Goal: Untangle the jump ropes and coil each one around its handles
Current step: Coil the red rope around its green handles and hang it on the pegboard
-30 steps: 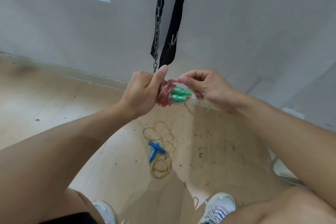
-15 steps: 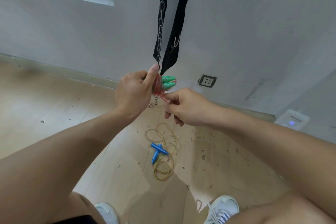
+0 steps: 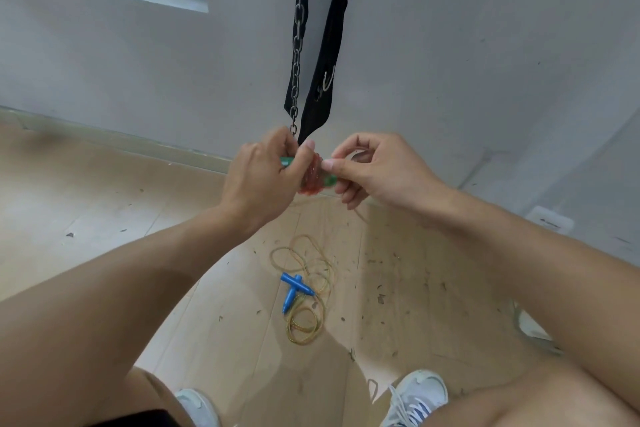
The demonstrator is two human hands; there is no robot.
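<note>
- Left hand (image 3: 263, 180) grips the green handles (image 3: 287, 161) of the red rope (image 3: 310, 177), fingers curled round the bundle, thumb pressed over the red windings.
- Right hand (image 3: 375, 172) pinches the rope's end between thumb and forefinger at the right side of the windings; remaining fingers curled loosely beneath.
- Bundle is held at chest level, ahead of the body, in front of the hanging chain (image 3: 298, 45) and black strap (image 3: 327, 55) on the far wall.
- Red rope looks almost fully wound onto its handles; a pale, thin length trails down under the right hand, too blurred to identify. Judged: last turns or tuck-in remaining.
- Second rope, yellow (image 3: 306, 291), lies loose in open loops on the wood floor (image 3: 104, 204), near centre, its blue handles (image 3: 293, 289) crossed on top. Separate from the red rope but not yet coiled.
- Judged about half done: one rope nearly finished, one untouched.
</note>
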